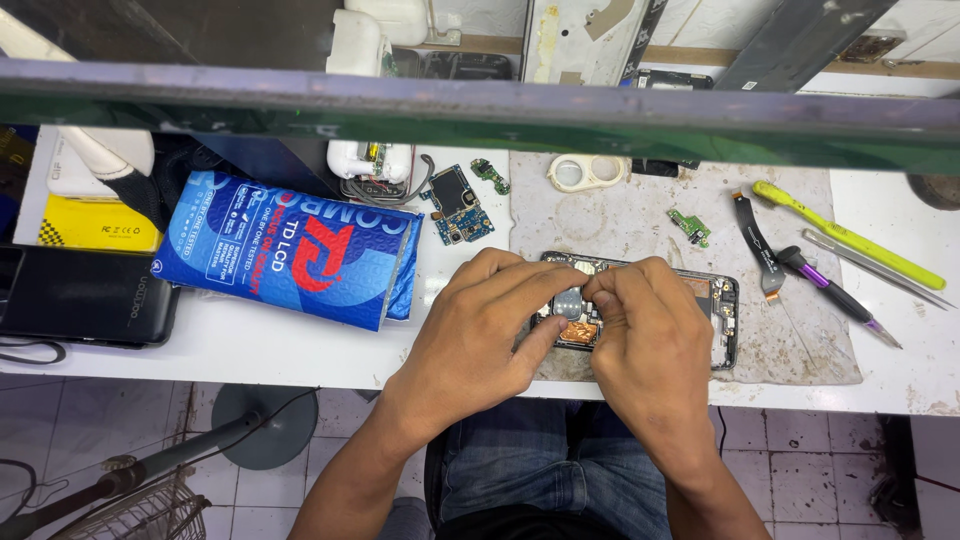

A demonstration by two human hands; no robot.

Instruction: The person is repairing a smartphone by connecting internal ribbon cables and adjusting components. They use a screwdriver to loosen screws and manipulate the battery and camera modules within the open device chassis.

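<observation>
An opened phone (722, 310) with its back off lies on a stained grey work mat (640, 215) near the table's front edge. Both hands are over its left half. My left hand (478, 335) grips the phone's left end, thumb beneath a round metallic part (569, 301) and a copper-coloured piece (579, 332). My right hand (645, 340) pinches at the same spot with fingertips pressed together beside the left fingers. What the fingertips hold is hidden.
A blue padded pouch (285, 245) lies at left, beside a black flat device (85, 295). Small circuit boards (455, 205), a white ring tool (585, 172), a flex cable (757, 240), yellow toothbrush (845, 235), purple-tipped screwdriver (835, 295) and tweezers (870, 265) lie around. A shelf bar (480, 110) crosses above.
</observation>
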